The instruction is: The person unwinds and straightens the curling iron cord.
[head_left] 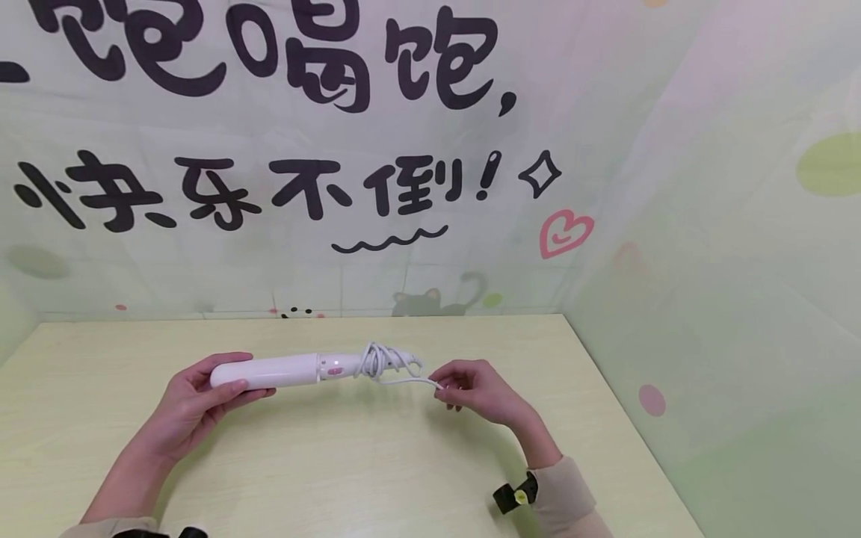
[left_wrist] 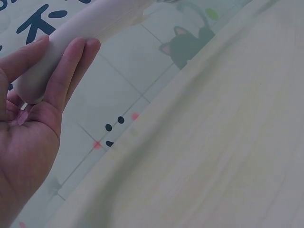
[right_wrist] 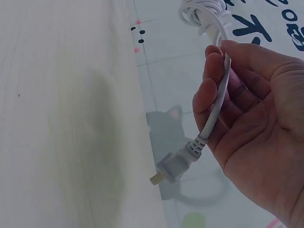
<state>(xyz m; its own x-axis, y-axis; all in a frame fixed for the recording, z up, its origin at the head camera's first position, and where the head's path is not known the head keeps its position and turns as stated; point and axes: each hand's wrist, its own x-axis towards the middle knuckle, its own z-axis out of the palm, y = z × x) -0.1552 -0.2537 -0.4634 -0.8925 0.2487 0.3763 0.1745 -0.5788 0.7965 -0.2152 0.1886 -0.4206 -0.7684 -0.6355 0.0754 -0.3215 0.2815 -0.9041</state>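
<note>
A white hair iron [head_left: 279,371], its long smooth barrel or cover to the left, is held level above the table. My left hand [head_left: 180,409] grips its rounded left end between thumb and fingers; the left wrist view shows this hold on the iron [left_wrist: 90,23] from close by. The handle has a small pink button [head_left: 334,370]. A white power cord [head_left: 377,360] is wound round the handle. With thumb and fingertips, my right hand [head_left: 484,392] pinches the cord's loose stretch. Below those fingers, the two-prong plug [right_wrist: 178,164] hangs in the right wrist view.
A pale wood-grain table [head_left: 303,463] lies beneath both hands. Behind it stands a fabric backdrop [head_left: 303,276] with large dark lettering and a cat drawing. A pale green side panel [head_left: 740,373] borders the table on the right.
</note>
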